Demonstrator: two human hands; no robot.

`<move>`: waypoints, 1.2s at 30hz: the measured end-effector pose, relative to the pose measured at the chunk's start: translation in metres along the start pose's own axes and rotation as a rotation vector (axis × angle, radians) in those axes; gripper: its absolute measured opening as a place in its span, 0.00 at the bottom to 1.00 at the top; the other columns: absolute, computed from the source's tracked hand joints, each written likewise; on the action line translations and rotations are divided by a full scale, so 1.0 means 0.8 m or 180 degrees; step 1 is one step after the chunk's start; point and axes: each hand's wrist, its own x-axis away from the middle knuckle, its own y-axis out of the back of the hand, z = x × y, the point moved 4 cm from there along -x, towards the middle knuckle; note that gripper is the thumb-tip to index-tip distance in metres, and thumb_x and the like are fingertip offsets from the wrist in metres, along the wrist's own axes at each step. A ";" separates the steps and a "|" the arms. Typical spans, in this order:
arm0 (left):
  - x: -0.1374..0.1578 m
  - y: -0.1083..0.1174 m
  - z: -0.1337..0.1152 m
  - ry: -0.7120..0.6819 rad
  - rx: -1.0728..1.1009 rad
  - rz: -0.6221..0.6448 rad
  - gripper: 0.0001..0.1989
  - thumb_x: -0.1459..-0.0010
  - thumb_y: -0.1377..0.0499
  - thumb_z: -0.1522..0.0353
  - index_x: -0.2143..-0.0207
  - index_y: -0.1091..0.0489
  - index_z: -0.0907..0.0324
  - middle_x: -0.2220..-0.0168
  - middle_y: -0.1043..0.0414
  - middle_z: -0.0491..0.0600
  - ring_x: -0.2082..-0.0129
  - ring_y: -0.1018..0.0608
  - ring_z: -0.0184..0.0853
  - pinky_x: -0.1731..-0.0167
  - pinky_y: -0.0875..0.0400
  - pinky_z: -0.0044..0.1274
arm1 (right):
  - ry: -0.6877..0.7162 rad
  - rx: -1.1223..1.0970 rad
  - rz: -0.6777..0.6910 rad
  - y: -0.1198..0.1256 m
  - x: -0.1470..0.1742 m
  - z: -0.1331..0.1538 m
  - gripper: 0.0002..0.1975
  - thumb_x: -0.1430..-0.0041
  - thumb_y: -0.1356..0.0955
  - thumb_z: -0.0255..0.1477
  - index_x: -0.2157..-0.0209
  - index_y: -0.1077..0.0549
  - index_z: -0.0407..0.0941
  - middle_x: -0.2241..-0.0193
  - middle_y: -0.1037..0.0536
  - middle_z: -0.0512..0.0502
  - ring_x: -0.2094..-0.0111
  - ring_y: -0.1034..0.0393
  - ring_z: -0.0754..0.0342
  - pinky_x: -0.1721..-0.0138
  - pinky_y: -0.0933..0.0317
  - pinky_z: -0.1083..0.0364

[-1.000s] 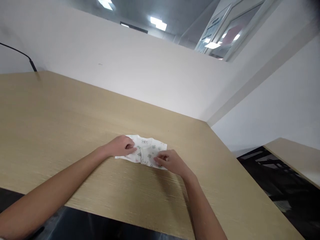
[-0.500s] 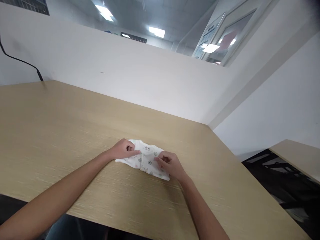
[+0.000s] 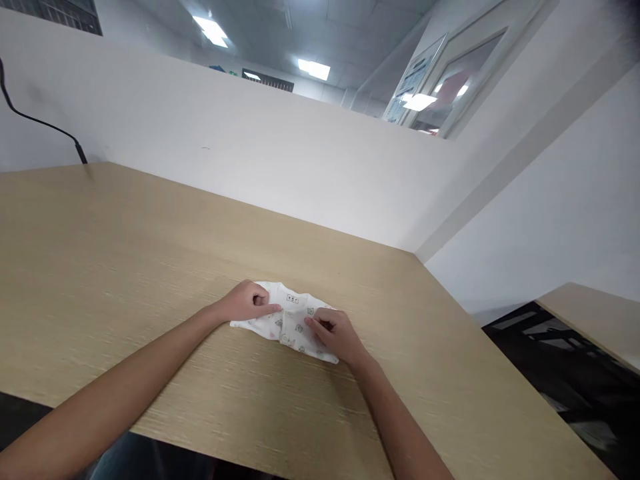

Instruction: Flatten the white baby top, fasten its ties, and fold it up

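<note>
A small white baby shirt [image 3: 291, 319], printed with little animal figures and marked with a small neck label, lies folded on the wooden table. My left hand [image 3: 243, 301] rests on its left end, fingers curled and thumb stretched along the cloth toward the middle. On the right part of the shirt is my right hand [image 3: 336, 331], its fingers curled and thumb and forefinger close together at the fabric. Both hands partly cover the garment, and the undersides of the fingers are hidden.
The table [image 3: 200, 233] meets a white partition wall [image 3: 260, 147] at the back. A black cable [image 3: 47, 123] hangs at the far left. To the right, a lower wooden surface [image 3: 590, 313] stands beside a dark gap.
My right hand has shifted slightly left and down over the shirt, toward its middle. My left hand stays nearly in place on the cloth. The view has tilted a little.
</note>
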 end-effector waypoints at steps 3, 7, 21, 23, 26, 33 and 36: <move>0.000 0.000 0.000 -0.0004 0.0020 -0.0001 0.31 0.40 0.39 0.47 0.80 0.47 0.59 0.80 0.51 0.41 0.78 0.46 0.26 0.76 0.53 0.23 | -0.0016 -0.0051 -0.0054 -0.001 0.000 0.002 0.20 0.34 0.33 0.42 0.77 0.30 0.44 0.79 0.31 0.50 0.76 0.42 0.56 0.72 0.47 0.56; 0.001 0.000 0.000 -0.0037 -0.0016 -0.0012 0.32 0.39 0.39 0.47 0.80 0.49 0.59 0.80 0.52 0.41 0.78 0.47 0.26 0.76 0.54 0.24 | -0.0129 -0.0284 -0.0095 -0.004 0.000 -0.004 0.13 0.39 0.30 0.39 0.71 0.27 0.45 0.78 0.31 0.51 0.76 0.42 0.57 0.74 0.46 0.57; 0.001 0.000 0.000 -0.0044 -0.0071 0.0026 0.31 0.39 0.40 0.48 0.80 0.50 0.58 0.79 0.52 0.41 0.77 0.47 0.26 0.75 0.53 0.24 | -0.0157 -0.0226 -0.0133 -0.004 0.000 -0.005 0.14 0.42 0.29 0.35 0.74 0.37 0.46 0.78 0.36 0.53 0.76 0.45 0.58 0.73 0.49 0.57; 0.000 0.000 0.000 -0.0031 -0.0074 0.0032 0.31 0.39 0.40 0.48 0.80 0.49 0.59 0.79 0.52 0.41 0.77 0.47 0.26 0.75 0.53 0.24 | -0.0186 -0.0259 -0.0105 -0.005 0.000 -0.006 0.13 0.42 0.30 0.35 0.73 0.36 0.46 0.78 0.35 0.53 0.75 0.45 0.58 0.73 0.49 0.57; 0.000 0.000 0.000 -0.0028 -0.0084 0.0028 0.31 0.39 0.39 0.48 0.80 0.49 0.59 0.79 0.52 0.40 0.77 0.47 0.26 0.75 0.53 0.24 | -0.0156 -0.0256 -0.0115 -0.006 0.000 -0.007 0.13 0.41 0.30 0.35 0.73 0.37 0.46 0.78 0.36 0.53 0.75 0.45 0.58 0.73 0.49 0.57; 0.000 0.000 -0.001 -0.0056 -0.0131 0.0002 0.31 0.38 0.40 0.48 0.80 0.50 0.59 0.79 0.53 0.40 0.77 0.47 0.26 0.76 0.54 0.24 | -0.0044 -0.0251 -0.0169 -0.007 0.000 -0.012 0.13 0.40 0.31 0.34 0.73 0.38 0.45 0.78 0.37 0.54 0.76 0.47 0.59 0.74 0.50 0.58; 0.000 -0.001 0.000 -0.0061 -0.0129 -0.0002 0.31 0.39 0.40 0.48 0.80 0.49 0.59 0.79 0.52 0.40 0.77 0.47 0.26 0.76 0.54 0.23 | 0.0038 -0.0150 -0.0243 -0.006 0.000 -0.012 0.15 0.40 0.31 0.34 0.74 0.40 0.46 0.78 0.37 0.54 0.75 0.47 0.59 0.73 0.50 0.58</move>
